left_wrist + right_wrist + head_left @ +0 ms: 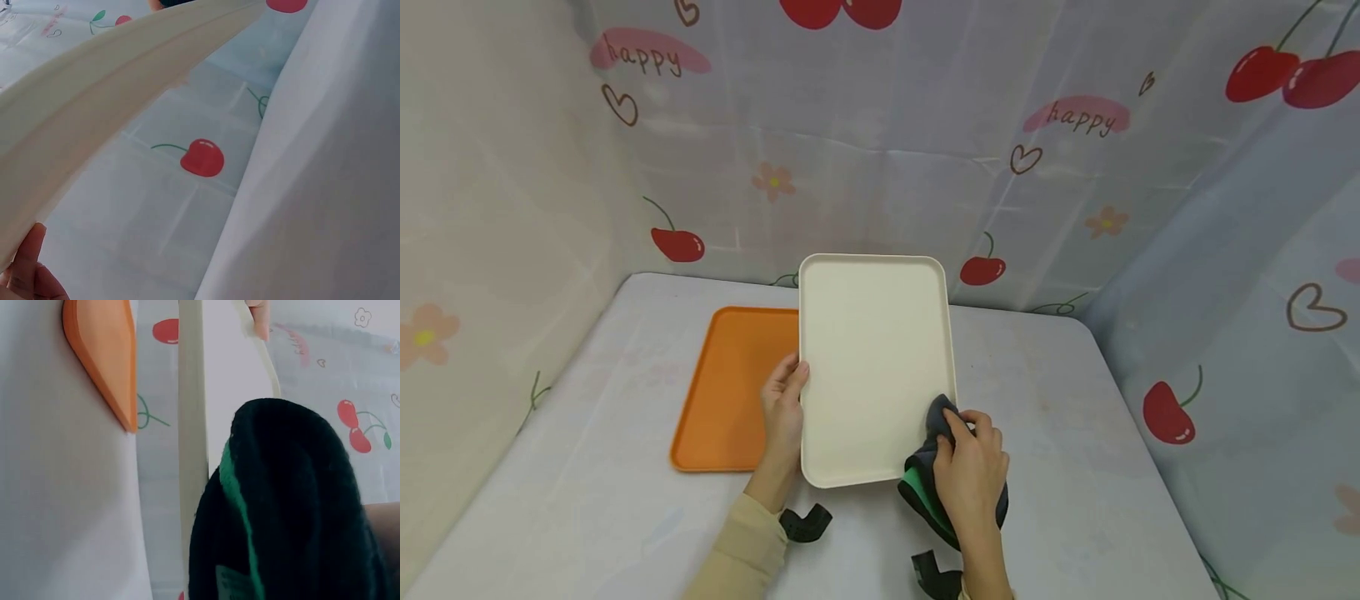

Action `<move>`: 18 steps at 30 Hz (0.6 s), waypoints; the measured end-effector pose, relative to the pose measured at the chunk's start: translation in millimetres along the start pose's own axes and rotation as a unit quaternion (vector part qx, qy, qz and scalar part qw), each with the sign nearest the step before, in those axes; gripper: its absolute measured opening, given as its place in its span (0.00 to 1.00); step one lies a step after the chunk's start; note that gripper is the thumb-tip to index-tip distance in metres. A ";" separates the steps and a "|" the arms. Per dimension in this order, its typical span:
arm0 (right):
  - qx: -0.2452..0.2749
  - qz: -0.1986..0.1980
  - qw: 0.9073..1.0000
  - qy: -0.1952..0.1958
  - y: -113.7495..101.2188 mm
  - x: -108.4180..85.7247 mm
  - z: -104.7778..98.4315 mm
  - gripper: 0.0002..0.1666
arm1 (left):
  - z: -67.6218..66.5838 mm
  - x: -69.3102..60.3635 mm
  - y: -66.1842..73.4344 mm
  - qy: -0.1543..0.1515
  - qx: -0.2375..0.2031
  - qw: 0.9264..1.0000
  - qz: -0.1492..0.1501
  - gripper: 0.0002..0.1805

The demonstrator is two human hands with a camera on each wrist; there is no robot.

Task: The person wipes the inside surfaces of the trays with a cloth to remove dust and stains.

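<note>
Left hand [785,410] gripping white tray [872,358] mid-frame, seemingly steadying it; right hand [973,467] pinching cloth [927,454] at lower-right edge.

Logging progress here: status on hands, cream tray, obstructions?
Left hand grips cream tray at left edge. Right hand holds dark cloth at tray's lower right. No obstruction seen.

Cream tray [872,358]: smooth matt plastic. Orange tray [733,392]: smooth plastic. Dark cloth [300,494]: fuzzy.
</note>
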State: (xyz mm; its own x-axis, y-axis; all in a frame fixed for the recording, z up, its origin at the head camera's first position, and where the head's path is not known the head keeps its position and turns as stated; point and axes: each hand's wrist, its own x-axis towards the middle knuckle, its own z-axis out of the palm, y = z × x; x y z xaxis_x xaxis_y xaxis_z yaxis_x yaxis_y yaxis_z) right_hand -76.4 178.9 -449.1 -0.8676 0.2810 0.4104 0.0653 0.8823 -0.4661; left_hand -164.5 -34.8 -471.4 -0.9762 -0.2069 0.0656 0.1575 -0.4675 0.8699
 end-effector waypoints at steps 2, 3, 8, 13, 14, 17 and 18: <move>0.013 0.007 1.000 -0.005 1.1 -0.3 0.5 0.21 | 0.9 0.6 -0.2 0.002 -0.002 1.000 -0.001 0.18; 0.019 0.010 1.000 -0.006 1.5 -0.6 0.8 0.21 | 1.4 0.8 -0.2 0.003 -0.002 1.000 -0.001 0.18; 0.038 0.023 0.999 -0.001 -0.1 -2.0 3.4 0.21 | 1.3 1.5 -0.6 0.005 -0.006 1.000 -0.002 0.17; 0.043 0.029 0.999 0.005 -4.0 -4.8 5.5 0.21 | 0.6 1.4 -1.8 0.005 -0.003 1.000 -0.005 0.18; 0.044 0.029 0.999 0.005 -4.9 -5.4 5.9 0.21 | 0.4 1.5 -2.1 0.007 -0.002 1.000 -0.006 0.18; 0.046 0.023 0.999 0.003 -8.7 -7.2 7.8 0.21 | -0.1 2.2 -2.7 0.012 -0.001 1.000 -0.010 0.18; 0.047 0.020 0.999 0.001 -10.3 -8.1 8.7 0.21 | -0.2 2.6 -2.9 0.014 -0.002 1.000 -0.011 0.18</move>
State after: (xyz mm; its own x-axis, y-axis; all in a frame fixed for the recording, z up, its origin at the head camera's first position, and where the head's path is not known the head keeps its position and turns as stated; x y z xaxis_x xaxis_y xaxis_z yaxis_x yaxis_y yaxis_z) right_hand -74.3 164.3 -454.5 -0.8645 0.3163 0.3906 0.0540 0.8311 -0.5535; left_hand -167.4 -34.2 -473.9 -0.9749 -0.2202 0.0324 0.1364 -0.4760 0.8688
